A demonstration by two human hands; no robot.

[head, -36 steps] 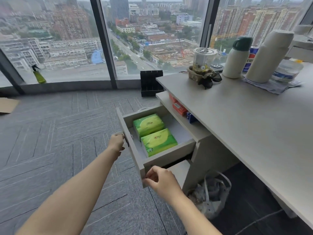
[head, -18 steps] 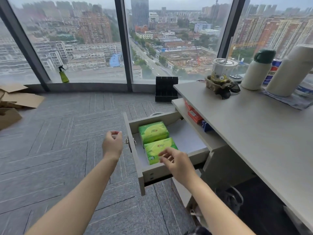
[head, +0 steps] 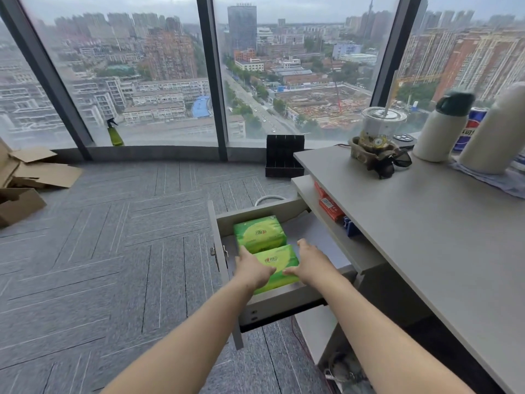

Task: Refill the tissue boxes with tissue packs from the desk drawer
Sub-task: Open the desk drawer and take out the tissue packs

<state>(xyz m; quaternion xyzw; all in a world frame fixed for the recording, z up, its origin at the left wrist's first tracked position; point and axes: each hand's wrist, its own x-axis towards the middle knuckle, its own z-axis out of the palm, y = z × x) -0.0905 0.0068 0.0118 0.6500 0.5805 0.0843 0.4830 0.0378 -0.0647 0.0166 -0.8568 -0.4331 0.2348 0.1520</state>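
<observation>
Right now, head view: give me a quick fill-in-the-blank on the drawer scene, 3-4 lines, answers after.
1. The open drawer holds ____ green tissue packs.
2. Both hands, left hand and right hand, are on the ____ tissue pack, not the far tissue pack.
3. The spray bottle by the window is ____ in colour.
4. The white bottle on the desk has a dark green ____.

Answers: two; near; green; cap

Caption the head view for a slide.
Both hands, left hand and right hand, flank the nearer green tissue pack in the open desk drawer.
</observation>
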